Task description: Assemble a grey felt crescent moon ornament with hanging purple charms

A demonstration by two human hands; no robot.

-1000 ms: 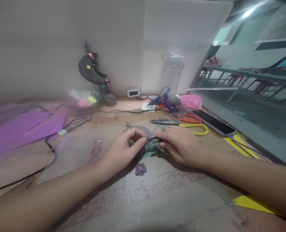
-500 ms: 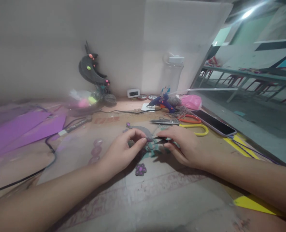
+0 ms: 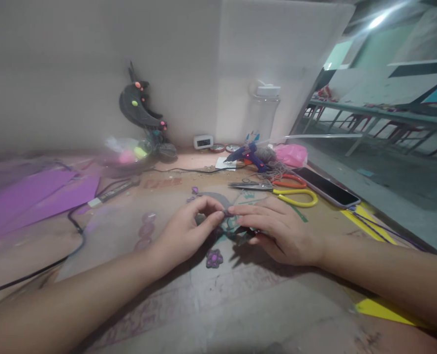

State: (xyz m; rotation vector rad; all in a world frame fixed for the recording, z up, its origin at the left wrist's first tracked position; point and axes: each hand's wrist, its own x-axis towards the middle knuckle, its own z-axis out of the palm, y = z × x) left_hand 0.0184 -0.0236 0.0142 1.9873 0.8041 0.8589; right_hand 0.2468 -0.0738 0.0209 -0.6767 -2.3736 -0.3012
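Between thumb and forefinger, my left hand [image 3: 194, 227] pinches a small purple-and-grey piece [image 3: 226, 213], mostly hidden by the fingertips. My right hand [image 3: 283, 228] is curled around small dark snips [image 3: 245, 237], with their blades low under its fingers. Its forefinger reaches out and touches the piece at the left fingertips. A grey flat shape [image 3: 218, 198] lies just behind my hands, partly covered. Closer to me, a grey flower with purple petals [image 3: 214, 258] rests on the table mat. Small purple bits [image 3: 195, 190] lie beyond my left hand.
Yellow-handled scissors [image 3: 296, 197], a phone [image 3: 327, 187] and a blue glue gun [image 3: 250, 156] lie behind my right hand. Grey yarn [image 3: 273, 168] and a clear bottle [image 3: 263, 115] stand at the back. Purple sheets [image 3: 56, 196] and a black cord [image 3: 37, 268] are at left.
My right hand has turned so the snips swing downward, away from the piece, and its forefinger has come forward onto the piece. My left hand keeps its pinch in nearly the same place.
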